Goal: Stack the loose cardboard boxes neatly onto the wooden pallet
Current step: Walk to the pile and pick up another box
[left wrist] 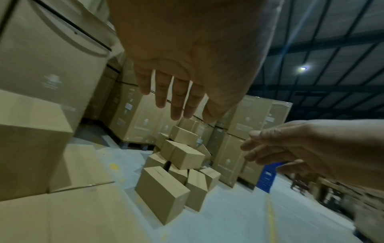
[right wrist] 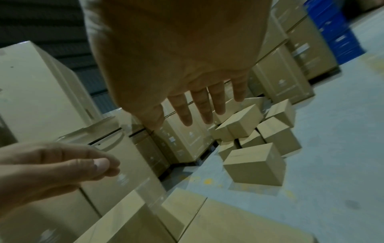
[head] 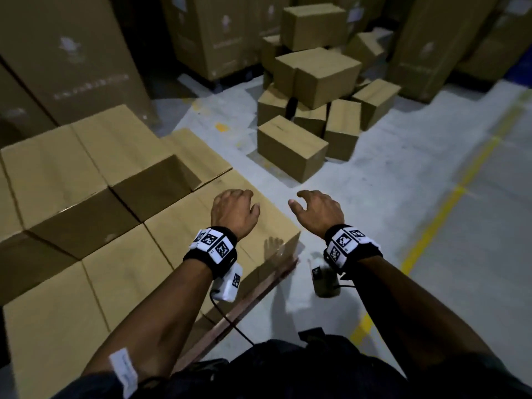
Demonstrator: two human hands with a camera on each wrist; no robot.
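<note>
Neither grip held anything: left hand and right hand hung loosely curled over the stacked boxes on the wooden pallet. Loose cardboard boxes lay heaped at 12 o'clock; the nearest box should probably go first, gripped at opposite ends.

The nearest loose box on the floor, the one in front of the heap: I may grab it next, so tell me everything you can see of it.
The nearest loose box is a plain brown cardboard carton, closed, with a centre seam along its top. It sits flat on the grey concrete floor, turned at an angle, at the front of the jumbled pile. Its back seems close against the boxes behind; contact is unclear. Neither the left hand nor the right hand touches it.
</note>
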